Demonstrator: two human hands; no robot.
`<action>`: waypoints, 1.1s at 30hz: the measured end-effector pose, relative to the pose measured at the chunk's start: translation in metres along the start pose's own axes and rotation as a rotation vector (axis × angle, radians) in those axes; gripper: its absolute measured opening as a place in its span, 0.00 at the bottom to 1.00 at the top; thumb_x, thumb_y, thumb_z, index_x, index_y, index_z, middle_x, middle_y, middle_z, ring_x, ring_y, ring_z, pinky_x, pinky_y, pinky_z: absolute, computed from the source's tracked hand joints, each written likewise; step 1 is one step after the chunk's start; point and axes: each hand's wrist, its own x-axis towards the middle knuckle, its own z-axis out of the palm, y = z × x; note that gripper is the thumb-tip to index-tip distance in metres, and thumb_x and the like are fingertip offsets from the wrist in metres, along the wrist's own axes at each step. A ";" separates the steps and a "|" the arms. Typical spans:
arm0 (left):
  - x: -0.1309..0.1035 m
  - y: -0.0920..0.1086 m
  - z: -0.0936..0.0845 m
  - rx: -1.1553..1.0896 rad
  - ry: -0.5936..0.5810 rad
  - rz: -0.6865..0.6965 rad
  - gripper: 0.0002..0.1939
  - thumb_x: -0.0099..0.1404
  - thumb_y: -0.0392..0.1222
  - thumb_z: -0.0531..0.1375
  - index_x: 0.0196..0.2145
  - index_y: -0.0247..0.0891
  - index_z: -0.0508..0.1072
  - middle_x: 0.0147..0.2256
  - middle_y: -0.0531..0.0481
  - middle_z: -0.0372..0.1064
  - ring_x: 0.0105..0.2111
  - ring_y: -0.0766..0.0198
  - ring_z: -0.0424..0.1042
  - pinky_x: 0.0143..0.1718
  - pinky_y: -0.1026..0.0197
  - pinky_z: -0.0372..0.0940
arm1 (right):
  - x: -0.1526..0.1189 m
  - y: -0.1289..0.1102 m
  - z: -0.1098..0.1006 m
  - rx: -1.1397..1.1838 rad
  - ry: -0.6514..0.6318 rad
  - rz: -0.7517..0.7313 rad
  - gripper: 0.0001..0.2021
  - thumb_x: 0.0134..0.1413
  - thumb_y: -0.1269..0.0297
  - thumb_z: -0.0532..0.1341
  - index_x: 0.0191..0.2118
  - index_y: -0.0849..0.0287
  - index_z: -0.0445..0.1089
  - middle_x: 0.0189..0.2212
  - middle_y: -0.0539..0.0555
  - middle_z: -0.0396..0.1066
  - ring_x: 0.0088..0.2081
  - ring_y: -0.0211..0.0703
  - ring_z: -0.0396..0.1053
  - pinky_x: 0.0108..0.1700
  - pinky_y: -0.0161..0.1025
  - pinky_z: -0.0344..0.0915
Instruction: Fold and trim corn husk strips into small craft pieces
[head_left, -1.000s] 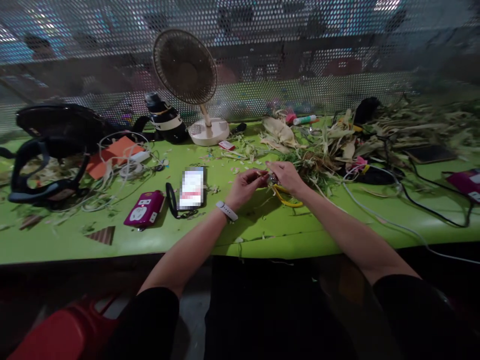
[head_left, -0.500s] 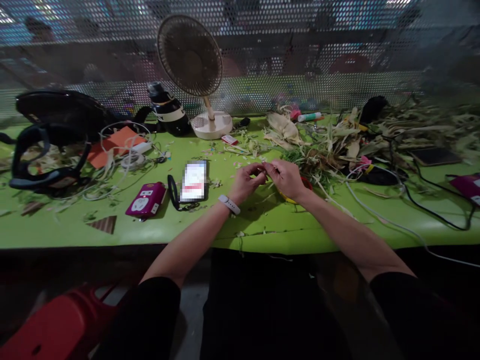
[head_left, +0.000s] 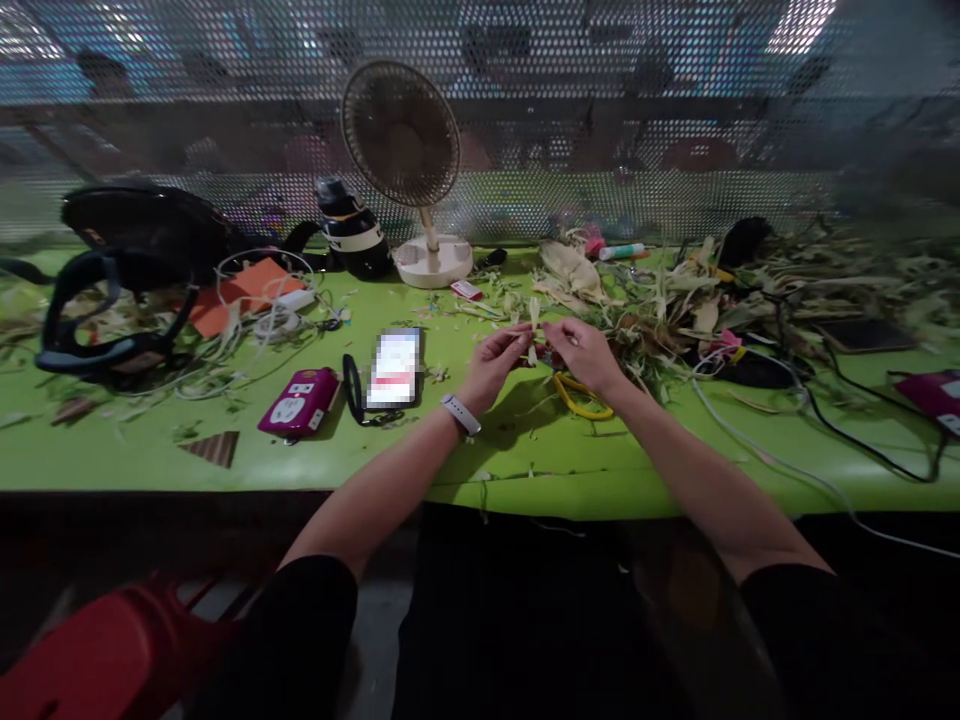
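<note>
My left hand [head_left: 491, 368] pinches a small pale piece of corn husk [head_left: 534, 315], which stands upright between my hands with short side strips. From the right, my right hand [head_left: 583, 355] has its fingers closed at the same piece, thumb against forefinger. Both hands are just above the green tabletop [head_left: 495, 450]. Below my right hand lie yellow-handled scissors [head_left: 581, 398], their blades hidden. A heap of dried husks [head_left: 667, 290] spreads behind and to the right of that hand.
Left of my hands lie a phone [head_left: 394, 368] and a purple power socket block [head_left: 300, 402]. A fan [head_left: 433, 262] and a black bottle [head_left: 356, 240] stand at the back, before a perforated metal screen [head_left: 525, 150]. A white cable [head_left: 765, 450] crosses the right side.
My hands have drawn slightly apart, and the pale husk piece now shows between them. The yellow scissor handles are more exposed under my right hand. The view has shifted a little.
</note>
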 end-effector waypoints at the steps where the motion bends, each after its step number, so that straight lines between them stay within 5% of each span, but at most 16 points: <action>1: 0.000 0.000 0.000 0.005 0.012 -0.015 0.23 0.48 0.56 0.72 0.36 0.38 0.77 0.28 0.52 0.76 0.28 0.68 0.75 0.31 0.65 0.70 | 0.000 0.000 0.001 0.011 -0.013 -0.012 0.27 0.56 0.35 0.54 0.25 0.56 0.61 0.20 0.49 0.62 0.26 0.40 0.59 0.32 0.39 0.56; 7: 0.003 0.000 -0.005 0.128 0.028 0.058 0.22 0.46 0.59 0.72 0.30 0.37 0.78 0.23 0.55 0.72 0.22 0.73 0.68 0.27 0.67 0.68 | 0.003 0.001 0.000 0.021 -0.083 -0.054 0.24 0.55 0.38 0.57 0.25 0.57 0.63 0.21 0.49 0.63 0.26 0.39 0.60 0.33 0.39 0.56; 12: 0.006 -0.004 -0.010 0.259 -0.013 0.021 0.25 0.46 0.60 0.71 0.31 0.35 0.79 0.25 0.50 0.75 0.25 0.68 0.73 0.25 0.66 0.68 | 0.003 0.001 0.000 0.027 -0.084 -0.065 0.23 0.54 0.40 0.59 0.25 0.58 0.65 0.22 0.50 0.65 0.27 0.38 0.61 0.33 0.38 0.57; 17: 0.003 0.000 -0.008 0.152 0.016 -0.042 0.23 0.48 0.57 0.71 0.33 0.35 0.77 0.28 0.51 0.76 0.26 0.67 0.75 0.28 0.65 0.71 | 0.006 0.001 -0.003 0.081 0.041 -0.047 0.22 0.49 0.42 0.64 0.25 0.58 0.64 0.22 0.48 0.63 0.25 0.36 0.57 0.29 0.37 0.55; 24: -0.001 0.004 -0.008 0.162 -0.138 -0.166 0.19 0.50 0.51 0.70 0.34 0.34 0.74 0.30 0.49 0.76 0.29 0.64 0.77 0.30 0.63 0.72 | 0.006 0.004 -0.007 0.052 -0.048 -0.082 0.20 0.51 0.45 0.64 0.26 0.59 0.66 0.22 0.48 0.64 0.26 0.35 0.58 0.30 0.36 0.55; 33: -0.002 -0.001 -0.005 0.146 -0.099 -0.175 0.15 0.47 0.47 0.70 0.27 0.34 0.73 0.22 0.54 0.71 0.22 0.69 0.72 0.33 0.60 0.74 | 0.004 0.004 0.004 0.136 -0.121 -0.004 0.22 0.47 0.42 0.66 0.32 0.59 0.69 0.22 0.48 0.67 0.23 0.35 0.60 0.29 0.35 0.56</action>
